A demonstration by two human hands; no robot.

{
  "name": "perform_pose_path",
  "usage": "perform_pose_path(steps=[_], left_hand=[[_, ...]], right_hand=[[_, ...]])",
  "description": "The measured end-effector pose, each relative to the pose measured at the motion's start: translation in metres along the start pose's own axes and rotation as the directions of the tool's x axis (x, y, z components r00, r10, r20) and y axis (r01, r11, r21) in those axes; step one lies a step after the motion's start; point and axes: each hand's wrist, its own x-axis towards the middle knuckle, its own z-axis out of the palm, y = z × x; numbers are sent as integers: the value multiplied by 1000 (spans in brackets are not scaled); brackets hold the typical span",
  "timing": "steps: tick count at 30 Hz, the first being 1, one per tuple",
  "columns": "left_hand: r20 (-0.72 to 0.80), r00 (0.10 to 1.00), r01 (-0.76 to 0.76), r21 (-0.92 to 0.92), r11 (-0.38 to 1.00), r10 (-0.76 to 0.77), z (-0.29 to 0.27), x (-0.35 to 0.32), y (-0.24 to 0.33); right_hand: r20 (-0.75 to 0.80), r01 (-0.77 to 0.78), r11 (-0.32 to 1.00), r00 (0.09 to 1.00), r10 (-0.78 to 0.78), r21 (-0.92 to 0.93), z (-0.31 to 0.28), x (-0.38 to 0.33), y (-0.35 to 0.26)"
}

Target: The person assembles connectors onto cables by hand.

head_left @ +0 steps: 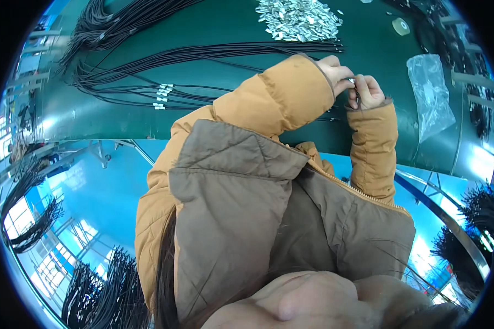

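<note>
Black cords (203,55); green table (368,49)

The single view comes from a head-worn fisheye camera, looking steeply down over the person's own chest and padded jacket (230,208); it sits so close that the chin fills the lower edge; farther up it faces the green table (368,49), whose straight edge bends toward the round rim; the blue floor (110,192) shows below the table's edge; no second view shares the scene.
</note>
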Motion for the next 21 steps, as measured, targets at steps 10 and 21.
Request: perform_pose_path(steps=[10,21], left_hand=[[21,1000,7,-18,1000,-6,-15,2,7],[83,990,-129,144,981,117,-41,0,-22]], right_hand=[[-21,213,972,976,-216,-102,23,-4,-1],[-159,248,962,951,-265,-117,-2,3,-12]])
